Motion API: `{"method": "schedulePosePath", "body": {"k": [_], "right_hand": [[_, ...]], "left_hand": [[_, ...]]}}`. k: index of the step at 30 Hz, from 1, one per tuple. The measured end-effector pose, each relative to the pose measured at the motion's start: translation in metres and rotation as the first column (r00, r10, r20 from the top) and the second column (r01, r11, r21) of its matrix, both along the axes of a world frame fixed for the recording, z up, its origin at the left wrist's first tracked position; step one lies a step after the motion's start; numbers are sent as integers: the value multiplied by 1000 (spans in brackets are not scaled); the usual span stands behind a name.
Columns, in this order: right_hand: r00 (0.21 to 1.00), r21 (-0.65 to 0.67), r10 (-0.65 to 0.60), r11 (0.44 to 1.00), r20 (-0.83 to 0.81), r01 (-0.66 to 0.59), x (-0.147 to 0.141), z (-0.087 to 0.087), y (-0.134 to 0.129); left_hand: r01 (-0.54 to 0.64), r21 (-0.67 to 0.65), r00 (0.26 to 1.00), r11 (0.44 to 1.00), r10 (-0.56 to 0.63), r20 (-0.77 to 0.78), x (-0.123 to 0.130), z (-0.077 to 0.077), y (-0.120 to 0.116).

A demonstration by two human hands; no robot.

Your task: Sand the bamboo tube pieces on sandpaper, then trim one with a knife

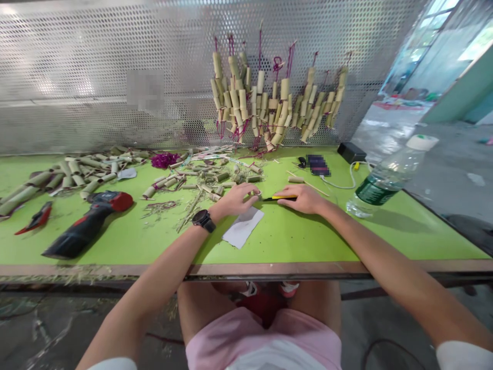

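Observation:
My right hand (304, 199) is closed around a yellow and black utility knife (284, 197) on the green table. Its dark blade end points left, towards my other hand. My left hand (239, 198), with a black watch on the wrist, has its thumb and forefinger curled together near the blade tip. Whatever lies between those fingertips is too small to make out. Just below that hand lies a torn piece of white paper (243, 227). Behind my hands are scattered short bamboo pieces (222, 177) and shavings. One bamboo tube (296, 180) lies beyond my right hand.
A cordless drill (94, 221) and red pliers (37, 218) lie at left, near a bamboo pile (77, 172) and purple string (165, 160). Strung bamboo hangs on the perforated metal panel (173, 61). A water bottle (379, 187), phone (319, 164) and black box (351, 152) occupy the right.

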State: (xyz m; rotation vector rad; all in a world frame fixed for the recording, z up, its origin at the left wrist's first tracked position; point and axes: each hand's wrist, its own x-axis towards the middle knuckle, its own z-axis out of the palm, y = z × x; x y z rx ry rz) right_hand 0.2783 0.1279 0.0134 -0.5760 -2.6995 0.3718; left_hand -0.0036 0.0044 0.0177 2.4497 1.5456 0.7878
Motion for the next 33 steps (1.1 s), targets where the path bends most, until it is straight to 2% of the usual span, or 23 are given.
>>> {"method": "schedulePosePath", "body": {"k": [5, 8, 11, 13, 16, 19, 21, 23, 24, 27, 30, 33], "right_hand": [[980, 83, -190, 977, -52, 194, 6, 3, 9], [956, 34, -250, 965, -156, 258, 4, 8, 5], [956, -181, -188, 972, -225, 149, -5, 14, -13], [970, -345, -97, 939, -223, 15, -13, 16, -29], [977, -486, 18, 865, -212, -122, -22, 16, -48], [955, -613, 44, 758, -294, -224, -24, 13, -54], [932, -711, 19, 641, -363, -290, -22, 11, -52], [908, -787, -19, 507, -418, -351, -19, 9, -48], [898, -813, -32, 441, -439, -381, -17, 10, -47], [866, -840, -51, 278, -497, -465, -14, 12, -45], [850, -842, -68, 198, -522, -502, -14, 13, -46], [834, -832, -77, 164, -546, -530, -16, 12, -44]], "left_hand": [[-9, 10, 988, 1000, 7, 157, -1, 0, 0], [-51, -16, 970, 999, 53, 237, 7, 4, -4], [-76, -16, 968, 997, 78, 240, 21, 7, -9], [-62, 33, 976, 998, 54, 212, 30, 8, -13], [-32, 103, 988, 994, 16, 151, 40, 8, -16], [-30, 99, 994, 995, 19, 109, 40, 16, -19], [-9, 57, 996, 998, 4, 85, 33, 28, -21], [80, -10, 996, 997, -79, 29, 21, 41, -22], [119, -60, 992, 991, -121, -36, 14, 46, -24], [119, -217, 961, 969, -168, -221, -7, 50, -28], [109, -286, 940, 952, -192, -282, -17, 39, -31], [41, -241, 949, 970, -113, -295, -14, 24, -30]]}}
